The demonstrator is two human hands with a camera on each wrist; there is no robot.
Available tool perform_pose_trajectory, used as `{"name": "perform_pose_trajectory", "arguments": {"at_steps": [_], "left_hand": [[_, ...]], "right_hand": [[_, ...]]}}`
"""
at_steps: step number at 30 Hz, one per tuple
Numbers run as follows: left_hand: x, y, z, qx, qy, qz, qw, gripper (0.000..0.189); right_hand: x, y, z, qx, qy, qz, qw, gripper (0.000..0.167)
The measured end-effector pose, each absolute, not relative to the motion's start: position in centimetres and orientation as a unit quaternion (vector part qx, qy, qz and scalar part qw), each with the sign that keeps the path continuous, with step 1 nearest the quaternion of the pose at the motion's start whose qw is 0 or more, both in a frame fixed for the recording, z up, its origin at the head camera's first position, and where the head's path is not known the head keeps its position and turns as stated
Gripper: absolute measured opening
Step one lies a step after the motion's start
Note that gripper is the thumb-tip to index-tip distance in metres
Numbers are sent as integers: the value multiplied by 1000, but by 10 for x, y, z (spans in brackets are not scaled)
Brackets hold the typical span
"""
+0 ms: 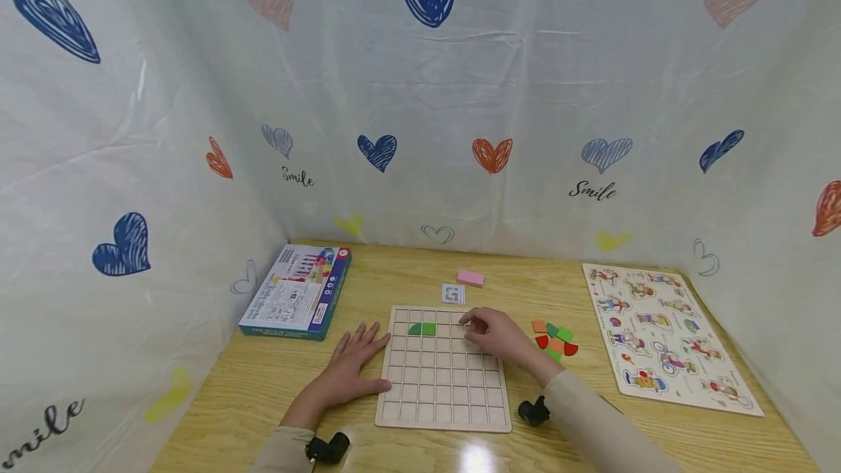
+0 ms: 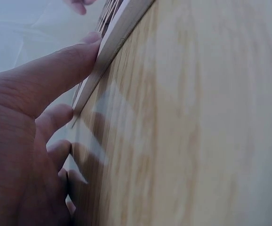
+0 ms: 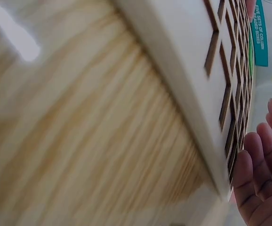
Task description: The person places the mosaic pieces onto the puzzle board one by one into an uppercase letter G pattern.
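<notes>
A pale wooden grid board (image 1: 444, 394) lies on the table between the two hands. In its upper left cells sit a green quarter-round tile (image 1: 415, 329) and a bright green square tile (image 1: 428, 329), side by side. My left hand (image 1: 348, 373) rests on the table with fingers spread, its thumb (image 2: 65, 66) against the board's left edge. Over the upper right part of the grid, my right hand (image 1: 497, 336) has its fingers loosely bent. No tile shows in it, and the right wrist view has its fingers (image 3: 254, 160) beside the board's edge.
Several red, orange and green tiles (image 1: 555, 346) lie right of the board. Behind it are a small printed card (image 1: 453, 293) and a pink block (image 1: 470, 279). A boxed set (image 1: 289, 298) lies at the left, a picture puzzle board (image 1: 670, 341) at the right. A heart-print curtain (image 1: 420, 93) encloses the table.
</notes>
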State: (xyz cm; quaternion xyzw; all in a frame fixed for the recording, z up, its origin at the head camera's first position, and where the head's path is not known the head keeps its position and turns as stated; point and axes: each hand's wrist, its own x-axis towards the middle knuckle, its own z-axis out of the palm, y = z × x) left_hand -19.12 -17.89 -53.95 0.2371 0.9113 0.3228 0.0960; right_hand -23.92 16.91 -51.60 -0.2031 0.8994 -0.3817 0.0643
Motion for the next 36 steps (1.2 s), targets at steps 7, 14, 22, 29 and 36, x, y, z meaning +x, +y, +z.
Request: {"name": "perform_pose_trajectory", "arguments": {"at_steps": [7, 14, 22, 29, 36], "left_hand": [[-191, -179, -539, 239, 909, 327, 98, 87], [-192, -179, -541, 237, 911, 322, 100, 88], [-192, -179, -541, 236, 912, 321, 100, 88], [-192, -179, -541, 231, 914, 318, 102, 89], [-192, -179, -541, 232, 913, 319, 105, 89]], "right_hand": [[-230, 200, -518, -190, 902, -383, 58, 19], [-222, 235, -515, -172, 903, -390, 52, 22], [-220, 264, -511, -128, 918, -374, 35, 22], [-226, 284, -515, -125, 930, -346, 6, 22], [-232, 294, -518, -122, 938, -324, 5, 21]]}}
